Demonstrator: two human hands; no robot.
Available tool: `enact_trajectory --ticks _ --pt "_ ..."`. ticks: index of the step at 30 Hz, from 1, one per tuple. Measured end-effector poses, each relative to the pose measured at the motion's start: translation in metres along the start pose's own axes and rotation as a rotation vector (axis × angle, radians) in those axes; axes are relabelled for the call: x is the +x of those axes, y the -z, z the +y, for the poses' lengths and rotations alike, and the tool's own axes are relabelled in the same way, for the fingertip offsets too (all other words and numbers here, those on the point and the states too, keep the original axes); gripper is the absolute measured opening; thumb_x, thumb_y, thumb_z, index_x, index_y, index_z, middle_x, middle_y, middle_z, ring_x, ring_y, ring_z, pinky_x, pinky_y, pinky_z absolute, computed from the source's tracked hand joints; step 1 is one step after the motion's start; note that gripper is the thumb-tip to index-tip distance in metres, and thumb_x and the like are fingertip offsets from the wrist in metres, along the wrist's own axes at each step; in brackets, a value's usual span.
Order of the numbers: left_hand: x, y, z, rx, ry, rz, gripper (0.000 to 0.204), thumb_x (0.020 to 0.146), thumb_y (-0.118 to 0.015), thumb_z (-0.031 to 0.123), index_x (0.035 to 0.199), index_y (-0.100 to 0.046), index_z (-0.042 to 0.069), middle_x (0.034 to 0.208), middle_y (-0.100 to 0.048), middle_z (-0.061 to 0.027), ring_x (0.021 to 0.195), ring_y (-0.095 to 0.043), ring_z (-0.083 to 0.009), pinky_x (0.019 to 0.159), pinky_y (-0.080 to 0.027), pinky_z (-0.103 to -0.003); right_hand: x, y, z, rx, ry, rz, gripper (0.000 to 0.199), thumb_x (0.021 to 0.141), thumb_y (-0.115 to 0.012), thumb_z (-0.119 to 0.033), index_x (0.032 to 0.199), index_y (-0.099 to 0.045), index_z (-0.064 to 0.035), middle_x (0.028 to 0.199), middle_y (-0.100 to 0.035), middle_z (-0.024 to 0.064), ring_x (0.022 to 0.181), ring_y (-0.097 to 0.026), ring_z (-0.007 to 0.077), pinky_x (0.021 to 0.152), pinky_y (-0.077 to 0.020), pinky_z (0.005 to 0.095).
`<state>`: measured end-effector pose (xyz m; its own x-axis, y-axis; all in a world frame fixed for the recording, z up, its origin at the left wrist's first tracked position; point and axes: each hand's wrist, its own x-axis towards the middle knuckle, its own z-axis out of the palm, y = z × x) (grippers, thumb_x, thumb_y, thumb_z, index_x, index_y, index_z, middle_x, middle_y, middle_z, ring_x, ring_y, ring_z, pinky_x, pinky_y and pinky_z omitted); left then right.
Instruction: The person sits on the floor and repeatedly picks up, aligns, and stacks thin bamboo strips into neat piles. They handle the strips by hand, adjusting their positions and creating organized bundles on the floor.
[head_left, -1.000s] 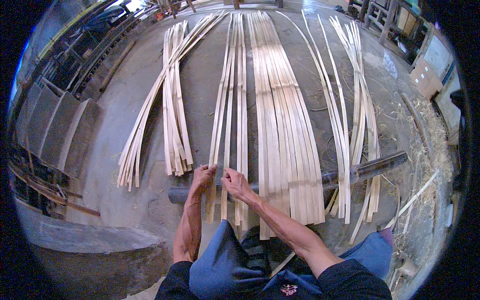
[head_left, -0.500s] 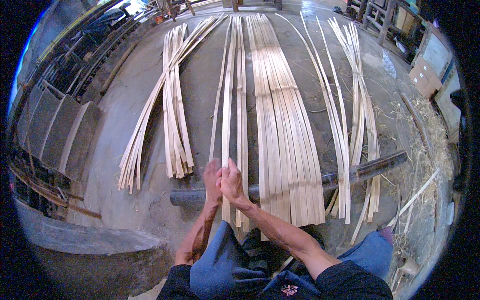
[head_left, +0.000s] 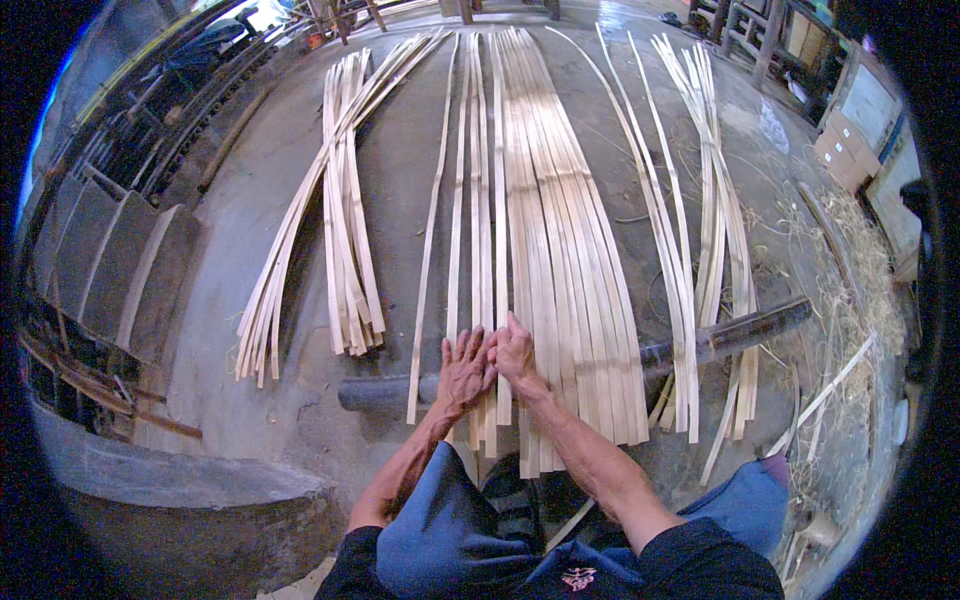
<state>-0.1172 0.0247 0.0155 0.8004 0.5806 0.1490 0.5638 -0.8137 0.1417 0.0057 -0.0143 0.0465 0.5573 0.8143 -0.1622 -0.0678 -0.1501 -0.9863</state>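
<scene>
Long pale bamboo strips lie lengthwise in front of me, their near ends crossing a dark round pole. My right hand is closed around one bamboo strip, just left of a wide row of strips laid edge to edge. Beside it, my left hand rests palm down with spread fingers on several narrower strips. The two hands nearly touch at the fingertips. Farther left, a single strip lies apart from the others.
Crossed bundles of strips lie at the left and right. Thin loose strips curve between the row and the right bundle. Shavings cover the right floor. A low concrete ledge stands near left, cardboard boxes far right.
Both hands have moved right. The strip in my right hand has shifted right toward the wide row. My left hand has spread out over the strips beside it.
</scene>
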Motion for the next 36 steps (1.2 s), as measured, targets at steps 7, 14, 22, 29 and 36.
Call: enact_trajectory --ticks 7,14,22,29,36 --pt "0.004 0.015 0.007 -0.063 0.068 -0.071 0.058 0.082 -0.042 0.045 0.132 -0.029 0.018 0.138 -0.023 -0.0083 0.127 -0.021 -0.0291 0.102 -0.009 -0.052 0.016 0.010 0.021 -0.142 0.155 0.112 0.015 0.082 -0.035 -0.007 0.082 -0.046 0.0025 0.055 -0.053 0.0083 0.039 -0.051 0.0150 0.034 -0.0411 0.0287" --pt "0.004 0.017 0.009 -0.059 0.041 -0.100 0.049 0.083 -0.044 0.040 0.129 -0.034 0.027 0.139 -0.021 -0.0103 0.127 -0.020 -0.0321 0.101 -0.009 -0.055 -0.005 0.008 0.007 0.061 -0.011 0.011 0.018 0.084 -0.032 -0.008 0.094 -0.042 0.0019 0.060 -0.053 0.0078 0.041 -0.052 0.0144 0.033 -0.0401 0.0266" --pt "0.002 0.004 -0.001 -0.041 0.002 -0.060 0.048 0.082 -0.045 0.040 0.127 -0.038 0.024 0.139 -0.020 -0.0088 0.127 -0.018 -0.0327 0.099 -0.009 -0.057 -0.028 -0.009 0.019 0.203 -0.095 0.051 0.029 0.085 -0.031 -0.005 0.113 -0.036 -0.0011 0.062 -0.051 0.0056 0.041 -0.050 0.0127 0.032 -0.0375 0.0238" --pt "0.001 0.017 0.000 -0.116 0.026 -0.101 0.047 0.082 -0.046 0.035 0.126 -0.039 0.021 0.138 -0.023 -0.0066 0.127 -0.018 -0.0329 0.099 -0.009 -0.058 -0.050 0.004 -0.001 -0.036 -0.050 -0.020 0.055 0.080 -0.038 -0.005 0.132 -0.019 0.0001 0.069 -0.058 0.0159 0.056 -0.058 0.0244 0.045 -0.0449 0.0324" --pt "0.016 0.023 0.008 -0.267 0.135 -0.057 0.044 0.084 -0.043 0.027 0.125 -0.039 0.013 0.135 -0.030 -0.0074 0.127 -0.019 -0.0327 0.099 -0.010 -0.058 -0.060 0.012 0.006 -0.642 0.202 -0.011 0.054 0.074 -0.048 -0.013 0.121 -0.032 0.0077 0.083 -0.053 0.0275 0.074 -0.055 0.0404 0.063 -0.0472 0.0446"
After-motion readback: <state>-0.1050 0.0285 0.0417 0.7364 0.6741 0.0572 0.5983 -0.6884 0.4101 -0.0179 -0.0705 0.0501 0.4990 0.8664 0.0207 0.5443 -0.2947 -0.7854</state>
